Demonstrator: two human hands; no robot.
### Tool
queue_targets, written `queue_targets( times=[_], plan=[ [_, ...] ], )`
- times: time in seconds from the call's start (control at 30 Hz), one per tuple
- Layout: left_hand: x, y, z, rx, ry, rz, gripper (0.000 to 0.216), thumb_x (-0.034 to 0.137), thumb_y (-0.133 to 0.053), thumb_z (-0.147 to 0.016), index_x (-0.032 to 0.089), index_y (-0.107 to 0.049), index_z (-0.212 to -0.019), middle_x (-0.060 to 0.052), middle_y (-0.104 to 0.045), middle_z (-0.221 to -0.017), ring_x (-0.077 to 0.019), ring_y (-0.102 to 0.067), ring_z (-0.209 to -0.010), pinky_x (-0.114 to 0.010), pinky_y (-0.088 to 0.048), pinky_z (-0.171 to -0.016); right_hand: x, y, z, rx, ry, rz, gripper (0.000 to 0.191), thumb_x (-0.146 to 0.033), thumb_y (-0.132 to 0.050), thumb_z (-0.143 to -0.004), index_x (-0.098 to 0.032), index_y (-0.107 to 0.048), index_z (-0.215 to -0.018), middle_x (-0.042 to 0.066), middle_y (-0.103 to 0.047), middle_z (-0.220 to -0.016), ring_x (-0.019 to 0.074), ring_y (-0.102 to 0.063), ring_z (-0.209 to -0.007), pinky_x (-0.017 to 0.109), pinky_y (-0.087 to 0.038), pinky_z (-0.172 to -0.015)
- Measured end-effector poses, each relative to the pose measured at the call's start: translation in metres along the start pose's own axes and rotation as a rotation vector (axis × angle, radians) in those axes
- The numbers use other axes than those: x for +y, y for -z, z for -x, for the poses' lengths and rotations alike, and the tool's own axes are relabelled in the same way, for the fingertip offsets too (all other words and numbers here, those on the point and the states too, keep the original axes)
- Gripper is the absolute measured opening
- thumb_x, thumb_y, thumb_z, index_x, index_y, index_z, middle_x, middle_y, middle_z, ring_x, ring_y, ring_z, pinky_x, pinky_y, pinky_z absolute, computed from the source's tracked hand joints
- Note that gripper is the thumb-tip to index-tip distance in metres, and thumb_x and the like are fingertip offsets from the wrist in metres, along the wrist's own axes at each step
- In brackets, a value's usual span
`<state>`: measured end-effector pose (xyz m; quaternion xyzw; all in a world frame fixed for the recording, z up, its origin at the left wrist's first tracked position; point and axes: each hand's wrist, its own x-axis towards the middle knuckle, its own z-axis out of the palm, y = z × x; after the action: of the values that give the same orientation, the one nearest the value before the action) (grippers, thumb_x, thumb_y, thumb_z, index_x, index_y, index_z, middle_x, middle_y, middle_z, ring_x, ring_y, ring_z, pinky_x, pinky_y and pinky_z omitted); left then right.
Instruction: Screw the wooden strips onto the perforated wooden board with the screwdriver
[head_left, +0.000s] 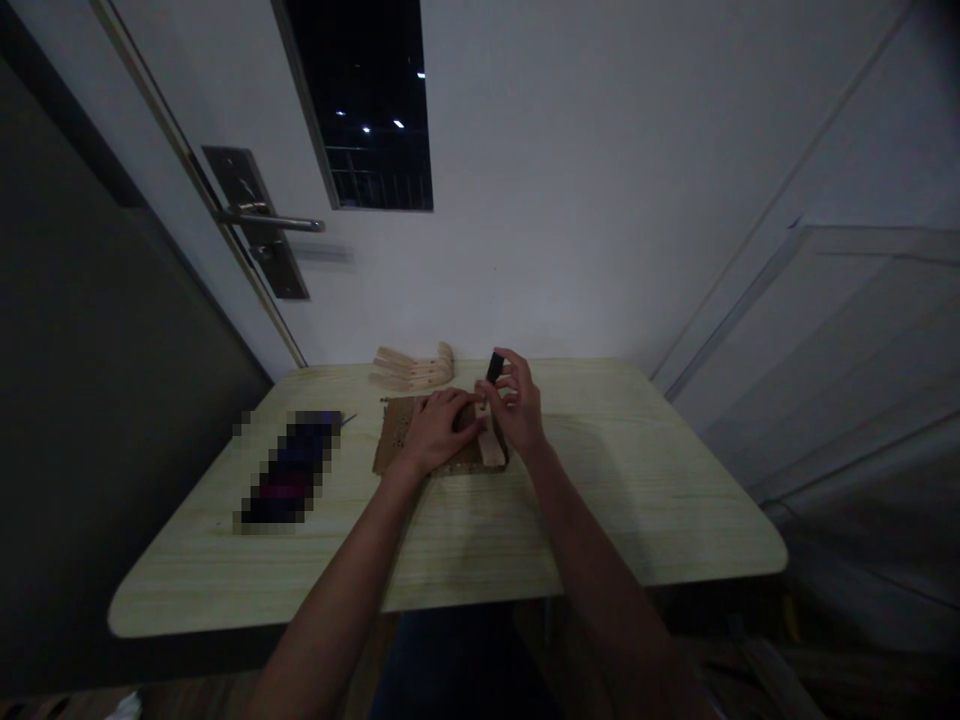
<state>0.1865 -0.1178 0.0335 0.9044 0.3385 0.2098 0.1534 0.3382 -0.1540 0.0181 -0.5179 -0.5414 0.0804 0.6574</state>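
Observation:
A brown board [394,438] lies on the pale wooden table [600,500]. My left hand [439,430] rests palm down on the board, with its fingers pressed on a light wooden strip [493,447] at the board's right edge. My right hand [517,400] is just right of it, fingers closed around a small black object [495,367] held upright above the strip's far end. Behind the board lies a stack of curved light wooden pieces [412,367].
A dark blurred-out object [289,470] lies on the table's left part. Behind the table stand a white wall, a door with a metal lever handle [262,220] at the left, and a dark window [367,100]. White panels lean at the right.

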Motion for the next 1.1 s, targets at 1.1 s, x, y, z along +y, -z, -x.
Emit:
queue_targets(
  times=[1.1],
  plan=[
    [-0.003,-0.003,0.0,-0.001,-0.007,-0.012,0.039,0.043,-0.053,-0.09,0.025,-0.058,-0.125,-0.006,-0.061,-0.127,-0.0282,-0.052,-0.12,-0.047,-0.036,-0.102,-0.003,0.002,0.003,-0.09,-0.036,-0.104,0.045,-0.04,-0.057,-0.09,-0.031,-0.049,-0.133,0.006,-0.069,-0.105,0.0162,-0.071,-0.083,0.023,-0.057,-0.055]
  ],
)
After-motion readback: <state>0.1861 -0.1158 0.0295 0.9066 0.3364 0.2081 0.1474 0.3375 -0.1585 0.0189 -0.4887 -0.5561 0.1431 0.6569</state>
